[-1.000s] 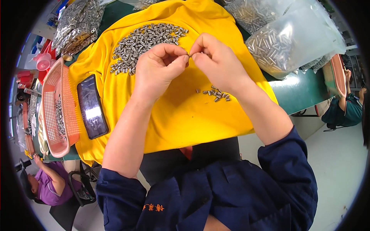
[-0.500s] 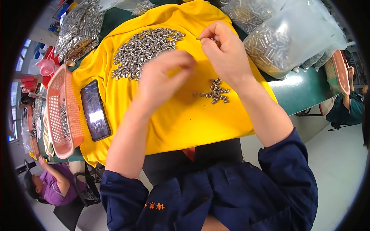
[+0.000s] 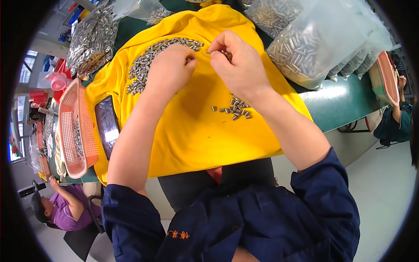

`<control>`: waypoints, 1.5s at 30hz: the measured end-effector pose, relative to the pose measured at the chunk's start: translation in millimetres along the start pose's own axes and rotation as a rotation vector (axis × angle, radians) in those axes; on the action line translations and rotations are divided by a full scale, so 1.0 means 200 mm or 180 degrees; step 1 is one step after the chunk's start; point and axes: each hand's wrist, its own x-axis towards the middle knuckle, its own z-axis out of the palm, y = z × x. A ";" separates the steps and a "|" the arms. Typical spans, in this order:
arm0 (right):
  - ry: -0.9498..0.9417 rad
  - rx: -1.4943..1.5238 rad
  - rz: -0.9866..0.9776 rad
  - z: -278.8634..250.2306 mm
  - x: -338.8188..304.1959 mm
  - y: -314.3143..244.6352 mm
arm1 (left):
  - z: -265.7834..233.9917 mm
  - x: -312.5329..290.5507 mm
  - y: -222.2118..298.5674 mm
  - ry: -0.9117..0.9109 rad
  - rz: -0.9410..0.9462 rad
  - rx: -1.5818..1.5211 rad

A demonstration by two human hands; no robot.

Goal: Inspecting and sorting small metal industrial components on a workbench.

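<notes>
A broad pile of small silvery metal sleeves [image 3: 142, 65] lies on a yellow cloth [image 3: 187, 135]. My left hand [image 3: 171, 70] is over the pile's right side, fingers curled in and thumb close to them; what they hold, if anything, is hidden. To its right, my right hand [image 3: 240, 65] is raised above the cloth, thumb and forefinger pinching one small metal sleeve [image 3: 208, 53]. More metal shows within its curled fingers. Below that hand sits a smaller heap of sleeves [image 3: 235, 108], with one lying a little apart on its left.
A dark phone [image 3: 107, 122] and a pink basket [image 3: 65, 126] stand at the left. Bags of metal parts [image 3: 94, 39] are at the far left, with larger clear bags [image 3: 301, 52] at the far right. Two other people [image 3: 70, 205] sit at the sides.
My left hand has gone from a blurred sweep to curled fingers over the pile. My right hand has shifted slightly left, still pinching. The whole view has shifted a little.
</notes>
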 end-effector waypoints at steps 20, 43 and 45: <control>-0.0793 0.0002 0.0014 0.00 -0.01 -0.03 | 0.04 -0.19 -0.02 -0.0032 -0.0614 -0.4724; -0.0706 -0.0483 -0.0201 0.01 -0.02 -0.03 | 0.06 -0.19 0.01 0.0249 -0.0532 -0.4238; -0.0723 -0.0465 -0.0156 0.02 -0.02 -0.02 | 0.04 -0.19 0.03 0.0250 -0.0598 -0.4119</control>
